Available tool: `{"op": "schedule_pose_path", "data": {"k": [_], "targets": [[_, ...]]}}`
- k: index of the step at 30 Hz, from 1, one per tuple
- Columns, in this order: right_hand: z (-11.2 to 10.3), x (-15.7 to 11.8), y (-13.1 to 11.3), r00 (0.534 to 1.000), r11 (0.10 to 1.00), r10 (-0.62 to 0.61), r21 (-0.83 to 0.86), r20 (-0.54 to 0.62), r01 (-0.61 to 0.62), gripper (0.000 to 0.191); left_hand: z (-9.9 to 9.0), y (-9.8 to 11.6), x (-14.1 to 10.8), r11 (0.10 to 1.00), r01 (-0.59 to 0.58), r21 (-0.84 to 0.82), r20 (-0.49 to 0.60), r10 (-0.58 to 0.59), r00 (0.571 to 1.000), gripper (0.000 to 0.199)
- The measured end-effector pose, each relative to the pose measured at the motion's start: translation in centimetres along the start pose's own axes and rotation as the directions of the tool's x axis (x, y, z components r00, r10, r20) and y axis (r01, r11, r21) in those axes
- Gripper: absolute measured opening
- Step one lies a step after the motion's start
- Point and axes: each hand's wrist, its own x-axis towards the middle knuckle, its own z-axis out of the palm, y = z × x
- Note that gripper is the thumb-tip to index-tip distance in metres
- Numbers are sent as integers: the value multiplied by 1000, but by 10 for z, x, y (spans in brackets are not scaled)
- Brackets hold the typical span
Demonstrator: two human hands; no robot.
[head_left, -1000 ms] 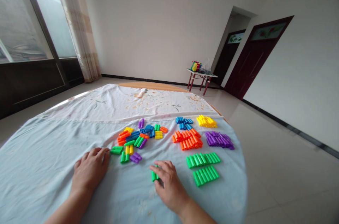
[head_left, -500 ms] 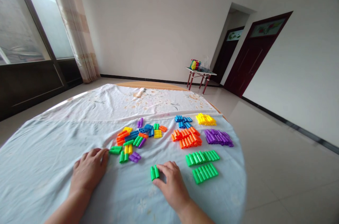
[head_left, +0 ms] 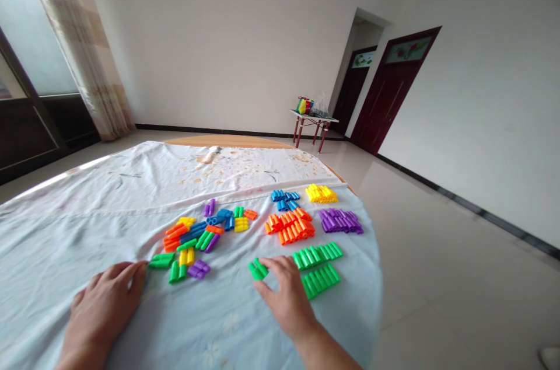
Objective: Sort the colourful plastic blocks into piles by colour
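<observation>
My right hand [head_left: 286,294] pinches a green double-tube piece [head_left: 258,269] between thumb and fingers, just left of rows of green pieces [head_left: 321,281]. My left hand [head_left: 107,300] rests on the cloth, thumb and index fingertips together at the end of another green piece [head_left: 161,261]. Beside that piece lies a mixed, loose group of green, yellow, purple, orange and blue pieces [head_left: 192,233]. To the right, pieces lie grouped by colour: blue [head_left: 286,199], yellow [head_left: 321,193], orange [head_left: 290,226], purple [head_left: 341,221] and green.
A pale blue cloth [head_left: 184,329] and a white patterned cloth [head_left: 175,168] cover the round table. Beyond it stands a small table [head_left: 315,117] with bags on it. Two dark red doors and a curtain are at the sides.
The camera view has turned to the right. My right hand has brought the green piece closer to the green rows. My left hand stays beside its green piece.
</observation>
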Motion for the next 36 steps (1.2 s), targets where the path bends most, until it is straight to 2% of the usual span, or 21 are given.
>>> {"op": "schedule_pose_path", "data": {"k": [4,6,10,14,23,30,33,36], "targets": [[-50,10,44,977,996,39,-76,-207,-56,26,4,-4,2,1000,-1,0,-34,1,999,41],[-70,11,70,966,986,69,-130,-249,-104,28,7,-6,4,1000,-7,2,-42,7,999,42],[-90,6,112,963,949,143,-244,-227,-198,31,12,-10,7,1000,-11,15,-17,11,1000,45],[-89,2,129,968,913,194,-331,-158,-237,30,11,-9,6,999,-17,27,-2,17,1000,47],[-82,0,123,974,907,158,-366,-160,-207,28,4,-5,2,1000,-5,19,46,4,999,50],[-85,1,112,969,908,92,-381,-228,-176,31,0,-3,0,999,-26,-42,-24,25,999,39],[-79,3,93,969,947,-22,-317,-247,-59,31,0,-2,-2,997,-46,-69,-47,43,998,40],[-60,3,64,973,974,-125,-208,-192,84,29,-1,-2,-5,995,-62,-78,-69,56,996,44]]}}
